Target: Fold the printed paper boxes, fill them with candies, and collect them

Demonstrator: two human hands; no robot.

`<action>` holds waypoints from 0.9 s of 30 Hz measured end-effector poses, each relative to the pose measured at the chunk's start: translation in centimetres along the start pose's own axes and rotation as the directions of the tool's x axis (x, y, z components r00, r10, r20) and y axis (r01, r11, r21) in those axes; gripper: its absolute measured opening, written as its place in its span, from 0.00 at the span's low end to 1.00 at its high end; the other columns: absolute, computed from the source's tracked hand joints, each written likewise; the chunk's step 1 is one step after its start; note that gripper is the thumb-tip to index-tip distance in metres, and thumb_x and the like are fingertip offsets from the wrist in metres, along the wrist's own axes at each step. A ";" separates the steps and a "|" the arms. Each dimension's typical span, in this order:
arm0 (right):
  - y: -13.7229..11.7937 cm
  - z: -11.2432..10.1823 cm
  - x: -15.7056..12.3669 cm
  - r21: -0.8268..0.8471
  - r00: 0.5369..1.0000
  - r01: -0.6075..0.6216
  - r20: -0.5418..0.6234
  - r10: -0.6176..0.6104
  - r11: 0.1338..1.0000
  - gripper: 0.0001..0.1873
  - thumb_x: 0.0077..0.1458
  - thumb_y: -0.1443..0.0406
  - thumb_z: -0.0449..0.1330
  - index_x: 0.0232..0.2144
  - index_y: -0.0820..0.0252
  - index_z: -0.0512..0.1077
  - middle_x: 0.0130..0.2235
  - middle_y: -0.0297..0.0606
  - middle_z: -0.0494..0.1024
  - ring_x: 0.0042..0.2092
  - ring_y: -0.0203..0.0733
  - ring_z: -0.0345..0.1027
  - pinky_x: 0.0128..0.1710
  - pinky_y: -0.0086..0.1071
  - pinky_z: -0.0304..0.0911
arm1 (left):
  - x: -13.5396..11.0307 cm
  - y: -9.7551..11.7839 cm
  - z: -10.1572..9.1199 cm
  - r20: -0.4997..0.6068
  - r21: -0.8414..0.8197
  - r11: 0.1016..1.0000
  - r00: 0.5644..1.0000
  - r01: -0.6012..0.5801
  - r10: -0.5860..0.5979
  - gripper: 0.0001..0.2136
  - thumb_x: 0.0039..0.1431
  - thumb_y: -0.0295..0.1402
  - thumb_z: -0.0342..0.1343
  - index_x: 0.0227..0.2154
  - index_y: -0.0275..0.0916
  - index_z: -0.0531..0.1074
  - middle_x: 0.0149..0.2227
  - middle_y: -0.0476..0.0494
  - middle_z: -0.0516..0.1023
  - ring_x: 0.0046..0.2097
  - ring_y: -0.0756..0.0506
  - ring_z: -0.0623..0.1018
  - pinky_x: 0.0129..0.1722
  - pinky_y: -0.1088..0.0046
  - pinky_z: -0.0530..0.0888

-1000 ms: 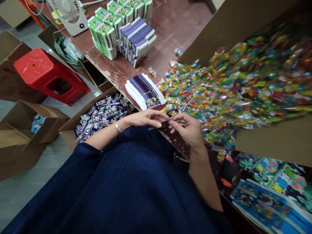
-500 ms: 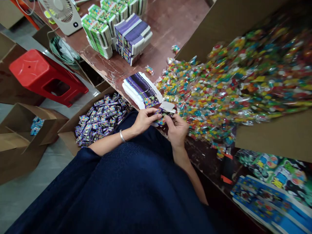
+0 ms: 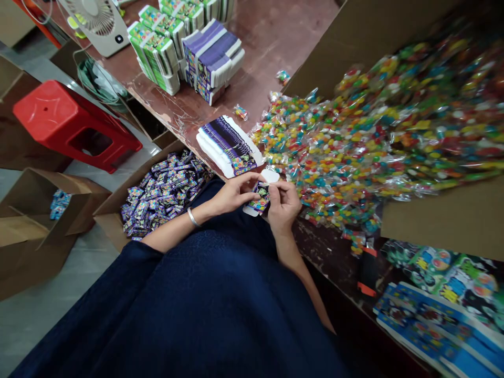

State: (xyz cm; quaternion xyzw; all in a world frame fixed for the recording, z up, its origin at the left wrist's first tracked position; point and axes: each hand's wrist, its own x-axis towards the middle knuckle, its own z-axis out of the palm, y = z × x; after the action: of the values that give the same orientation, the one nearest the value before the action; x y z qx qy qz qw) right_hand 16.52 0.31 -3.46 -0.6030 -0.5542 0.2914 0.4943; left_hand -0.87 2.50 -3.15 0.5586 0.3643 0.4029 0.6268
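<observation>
Between both hands is a small purple candy box (image 3: pixel 261 192) with white end flaps standing out at its top and bottom. My left hand (image 3: pixel 239 190) grips its left side, fingers over the upper part and thumb on the printed face. On the right edge, near the upper flap, my right hand (image 3: pixel 284 201) pinches the card. A fanned stack of flat purple box blanks (image 3: pixel 225 144) lies on the table just beyond my left hand. Right beside my right hand spreads a heap of clear-wrapped colourful candies (image 3: pixel 334 157). Fingers hide part of the box.
Below the table's left edge stands a carton of purple boxes (image 3: pixel 165 189). Bundled purple blanks (image 3: pixel 214 55) and green blanks (image 3: pixel 155 52) stand farther back beside a white fan (image 3: pixel 96 23). A red stool (image 3: pixel 74 123) is at left; blue printed packaging (image 3: pixel 433 325) lies lower right.
The box in my hands has turned more upright and come slightly nearer my body. Its printed face and lower flap now show more. My right hand has shifted a little.
</observation>
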 end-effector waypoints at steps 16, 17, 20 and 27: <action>-1.8 -1.4 2.5 0.196 0.959 -0.169 0.260 0.115 0.966 0.14 0.53 0.53 0.71 0.31 0.54 0.74 0.32 0.34 0.79 0.36 0.43 0.75 0.40 0.38 0.73 | -1.0 1.4 -0.5 -0.033 0.127 0.992 0.999 -0.003 0.007 0.21 0.60 0.27 0.63 0.54 0.42 0.64 0.49 0.40 0.74 0.47 0.46 0.79 0.39 0.73 0.81; -1.9 -1.6 2.7 0.187 0.951 -0.201 0.271 0.147 0.962 0.13 0.52 0.54 0.71 0.31 0.54 0.75 0.31 0.34 0.79 0.35 0.42 0.75 0.39 0.38 0.73 | -1.1 1.7 -0.6 -0.018 0.142 0.990 1.000 -0.015 0.018 0.21 0.61 0.27 0.62 0.55 0.42 0.64 0.51 0.39 0.74 0.49 0.45 0.79 0.39 0.72 0.82; -2.0 -1.9 3.2 0.157 0.938 -0.243 0.291 0.190 0.957 0.13 0.50 0.54 0.71 0.27 0.55 0.76 0.28 0.32 0.78 0.31 0.41 0.73 0.36 0.37 0.71 | -1.3 2.1 -0.6 0.028 0.156 0.987 0.999 -0.026 0.022 0.23 0.61 0.27 0.61 0.58 0.43 0.64 0.55 0.36 0.73 0.52 0.43 0.78 0.40 0.70 0.82; -2.3 -1.8 2.0 0.092 0.969 -0.051 0.244 0.028 0.994 0.15 0.59 0.53 0.66 0.26 0.54 0.76 0.32 0.35 0.81 0.36 0.43 0.75 0.43 0.41 0.73 | -1.9 1.7 -0.6 0.003 0.089 0.995 0.999 0.052 -0.052 0.23 0.62 0.31 0.62 0.60 0.40 0.70 0.51 0.39 0.78 0.42 0.47 0.78 0.37 0.71 0.78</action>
State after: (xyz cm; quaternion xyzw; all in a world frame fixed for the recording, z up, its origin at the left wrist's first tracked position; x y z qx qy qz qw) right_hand 17.70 1.47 -0.29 -0.5489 -0.5833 0.3995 0.4459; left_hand -2.33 1.11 -1.52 0.5774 0.3947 0.3683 0.6126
